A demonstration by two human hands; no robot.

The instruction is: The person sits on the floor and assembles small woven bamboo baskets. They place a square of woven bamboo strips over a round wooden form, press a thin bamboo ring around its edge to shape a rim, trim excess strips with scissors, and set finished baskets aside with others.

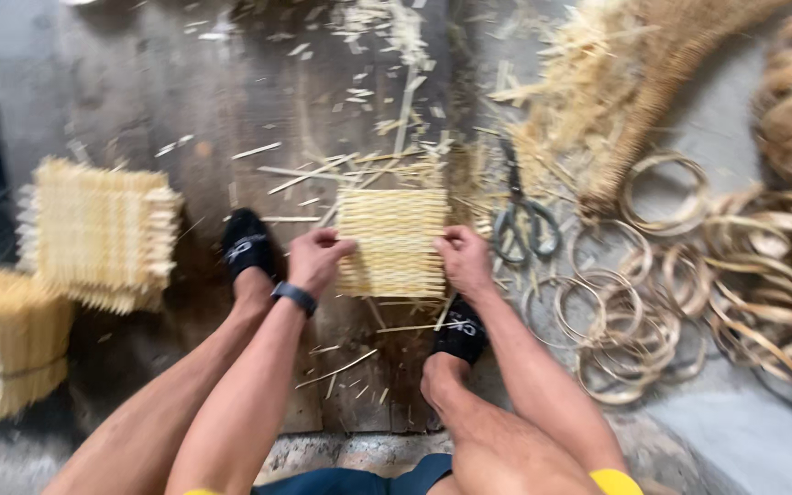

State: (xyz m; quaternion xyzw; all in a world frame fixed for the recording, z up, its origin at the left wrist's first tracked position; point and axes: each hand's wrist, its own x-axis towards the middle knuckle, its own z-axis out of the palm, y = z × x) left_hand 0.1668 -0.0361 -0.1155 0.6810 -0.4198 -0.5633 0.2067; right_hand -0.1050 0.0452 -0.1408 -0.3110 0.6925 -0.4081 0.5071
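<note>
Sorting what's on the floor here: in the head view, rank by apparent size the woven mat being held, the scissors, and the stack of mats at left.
1. Stack of mats
2. Woven mat, held by both hands; nearly as big
3. Scissors

A floor-level cane-weaving workshop. Stacks of square woven pale-straw mats (101, 234) sit on worn dark wooden boards (185, 101) strewn with thin bamboo offcuts (387, 165). Grey-handled metal scissors (522, 215) and heaped tan cane rings (634, 312) lie alongside.

The scene is viewed by a single head-worn camera, aimed steeply down and forward from close above the floor (139, 82), with no second view provided.
</note>
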